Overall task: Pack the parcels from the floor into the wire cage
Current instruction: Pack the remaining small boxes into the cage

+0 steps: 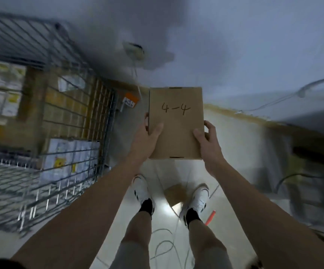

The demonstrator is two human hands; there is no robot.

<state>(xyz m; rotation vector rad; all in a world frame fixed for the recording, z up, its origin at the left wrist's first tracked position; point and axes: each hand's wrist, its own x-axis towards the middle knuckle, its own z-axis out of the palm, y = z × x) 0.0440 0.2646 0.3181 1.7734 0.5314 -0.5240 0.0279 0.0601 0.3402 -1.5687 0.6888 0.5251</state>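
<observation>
I hold a flat brown cardboard parcel (176, 123) marked "4-4" in front of me, above my feet. My left hand (147, 138) grips its lower left edge and my right hand (207, 142) grips its lower right edge, thumbs on top. The wire cage (69, 117) stands to the left, blurred, with several cardboard and white parcels stacked inside. Another brown parcel (174, 195) lies on the floor between my shoes.
An orange tag (131, 100) hangs at the cage's right corner. A red stick (210, 217) and loose grey cables (165, 245) lie on the pale floor by my feet. A dark blurred object with cables sits at the right edge (312, 171).
</observation>
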